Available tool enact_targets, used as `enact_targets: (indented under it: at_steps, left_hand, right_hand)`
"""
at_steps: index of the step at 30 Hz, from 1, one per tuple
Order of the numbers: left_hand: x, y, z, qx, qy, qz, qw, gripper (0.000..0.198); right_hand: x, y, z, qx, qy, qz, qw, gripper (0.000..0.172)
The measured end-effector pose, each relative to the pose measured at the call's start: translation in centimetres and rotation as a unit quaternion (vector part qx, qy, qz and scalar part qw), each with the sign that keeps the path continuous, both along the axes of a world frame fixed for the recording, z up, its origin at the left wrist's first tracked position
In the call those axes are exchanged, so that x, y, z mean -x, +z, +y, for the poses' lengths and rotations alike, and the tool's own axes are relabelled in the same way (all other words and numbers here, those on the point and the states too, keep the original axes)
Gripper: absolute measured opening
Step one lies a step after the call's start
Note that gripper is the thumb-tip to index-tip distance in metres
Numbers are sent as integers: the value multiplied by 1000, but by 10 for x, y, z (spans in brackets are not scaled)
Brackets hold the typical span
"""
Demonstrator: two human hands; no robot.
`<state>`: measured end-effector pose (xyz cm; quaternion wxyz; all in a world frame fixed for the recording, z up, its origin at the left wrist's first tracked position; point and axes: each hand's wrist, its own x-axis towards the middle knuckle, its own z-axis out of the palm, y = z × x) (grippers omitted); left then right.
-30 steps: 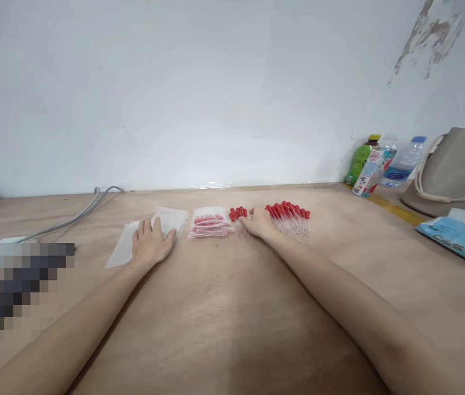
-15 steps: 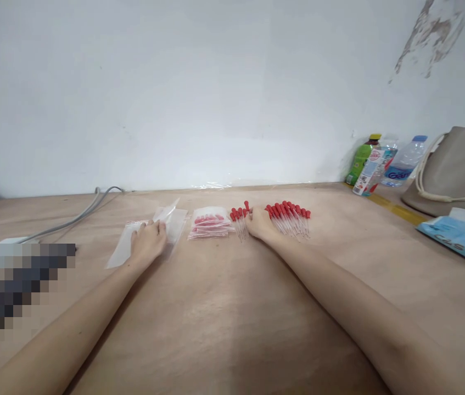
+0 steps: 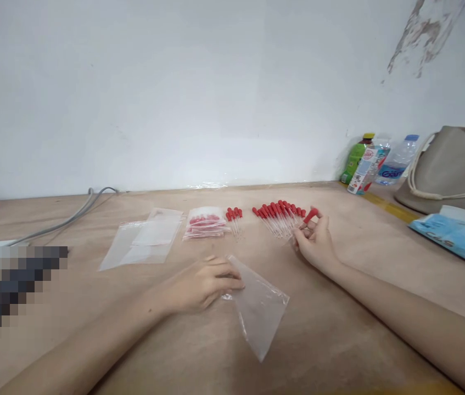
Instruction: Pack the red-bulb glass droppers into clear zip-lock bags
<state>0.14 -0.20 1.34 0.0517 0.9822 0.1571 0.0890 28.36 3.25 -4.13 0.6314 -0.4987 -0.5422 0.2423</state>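
My left hand (image 3: 211, 282) is closed on one end of a clear plastic bag (image 3: 262, 307), which slants down over the table in front of me. Between the fingers of my right hand (image 3: 314, 238) is a dropper with a red rubber bulb (image 3: 311, 214); its bulb points up and its tube is mostly hidden. Beside that hand lies a fanned row of several red-bulb droppers (image 3: 275, 211). A smaller group of droppers (image 3: 234, 214) lies to its left. Next to these is a stack of filled bags (image 3: 206, 225) with red bulbs showing through.
Flat plastic bags (image 3: 150, 236) lie on the left of the wooden table (image 3: 166, 351). A grey cable (image 3: 63, 224) runs behind a blurred-out patch. At the right stand bottles (image 3: 353, 162), a carton (image 3: 368, 170), a grey bag (image 3: 442, 170) and a blue packet (image 3: 454, 236).
My left hand has left the pile of flat bags and moved right with one bag. My right hand has shifted right from the small dropper group and now holds a dropper.
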Motion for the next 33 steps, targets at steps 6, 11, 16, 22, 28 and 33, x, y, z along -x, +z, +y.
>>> enact_targets:
  at_steps: [6,11,16,22,28,33]
  left_hand:
    - [-4,-17,-5,-28,166,-119,979,41]
    - [-16,-21,-22,20,221,-32,975,50]
    - [-10,-8,-13,60,82,11,995,44]
    - [-16,-19,-19,51,198,-99,974,37]
    - [-19,-25,-21,68,171,-24,983,44]
    - [-18,-25,-17,61,172,-24,983,45]
  right_hand:
    - [7,4,-1,85,9,107,991,72]
    - [17,5,-3,80,45,140,986,58]
    - [17,5,-2,103,61,208,971,37]
    - [19,6,-3,115,69,235,963,33]
    - [29,6,-12,106,111,186,970,37]
    - [30,7,-14,101,113,170,974,38]
